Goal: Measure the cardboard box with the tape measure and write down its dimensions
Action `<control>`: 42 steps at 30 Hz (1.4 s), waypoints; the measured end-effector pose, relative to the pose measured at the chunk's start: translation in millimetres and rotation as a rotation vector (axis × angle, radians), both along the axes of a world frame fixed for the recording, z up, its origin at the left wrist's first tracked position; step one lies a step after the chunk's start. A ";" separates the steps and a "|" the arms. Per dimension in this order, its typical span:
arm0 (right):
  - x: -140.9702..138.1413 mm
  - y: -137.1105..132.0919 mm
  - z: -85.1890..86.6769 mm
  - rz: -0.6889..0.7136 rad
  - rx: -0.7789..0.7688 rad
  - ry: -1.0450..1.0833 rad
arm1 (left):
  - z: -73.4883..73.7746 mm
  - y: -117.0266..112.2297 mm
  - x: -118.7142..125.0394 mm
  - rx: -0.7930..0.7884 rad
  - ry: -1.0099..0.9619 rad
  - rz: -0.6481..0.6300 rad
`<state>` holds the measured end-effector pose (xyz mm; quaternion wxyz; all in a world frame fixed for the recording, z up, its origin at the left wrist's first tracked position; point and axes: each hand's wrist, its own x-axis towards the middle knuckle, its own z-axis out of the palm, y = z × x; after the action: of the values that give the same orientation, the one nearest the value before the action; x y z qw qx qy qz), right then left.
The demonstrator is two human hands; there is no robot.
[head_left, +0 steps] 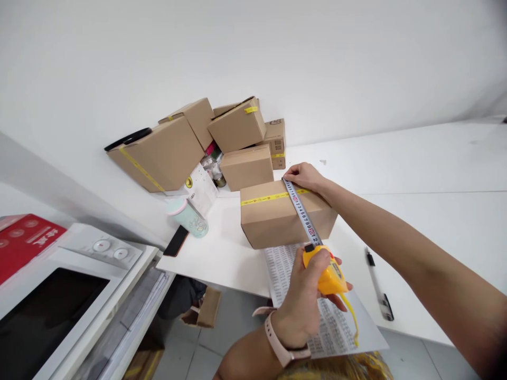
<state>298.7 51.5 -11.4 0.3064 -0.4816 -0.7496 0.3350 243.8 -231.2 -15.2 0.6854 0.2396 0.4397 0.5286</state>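
Note:
A cardboard box [273, 221] with a yellow tape strip stands on the white table. My left hand [304, 295], a pink band on its wrist, is wrapped round a yellow tape measure [328, 272] at the box's near side. From it the silver blade [303, 214] runs out across the box top to the far edge. There my right hand [304, 175] pinches the blade's end, its fingers closed and touching the box. A yellow wrist strap [350, 316] dangles from the tape measure. Below my left hand lies a printed sheet [332, 327].
Several cardboard boxes [237, 126] are piled by the wall. A mint tumbler [189, 217] and a dark phone-like slab [176, 241] are at the table's left, a pen [379, 287] at the right. Left of the table is a microwave [51, 311] with a red box [29, 240].

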 end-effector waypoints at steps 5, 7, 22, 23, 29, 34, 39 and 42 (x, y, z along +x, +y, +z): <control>-3.5 0.5 1.9 -0.018 -0.017 -0.058 | -5.7 -3.8 -2.0 0.003 -0.032 0.027; -4.5 1.0 2.4 -0.018 -0.023 -0.064 | -7.1 -4.3 -2.0 0.003 -0.040 0.031; 8.7 -3.8 12.0 -0.016 -0.028 0.404 | -5.5 -10.4 -12.6 0.064 0.006 -0.021; 16.1 -9.6 19.7 -0.013 -0.005 0.466 | -7.5 -12.9 -15.8 0.072 0.018 -0.052; 75.1 -102.5 44.3 0.047 0.112 0.600 | -30.9 -23.4 -32.2 0.184 0.175 -0.066; 85.3 -195.7 -18.5 0.069 -0.017 0.465 | -46.0 -24.6 -29.4 0.261 0.461 -0.135; 107.4 -227.1 -99.1 -0.048 0.016 0.227 | -72.3 -19.6 -31.1 0.335 0.862 -0.149; 136.9 -224.4 -130.8 -0.437 0.037 -0.219 | -91.0 -10.2 -40.6 0.381 1.291 -0.191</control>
<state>435.6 -172.9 -142.2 0.2973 -0.6601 -0.6623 0.1927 203.2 -241.4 -106.1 0.2750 0.6613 0.6370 0.2851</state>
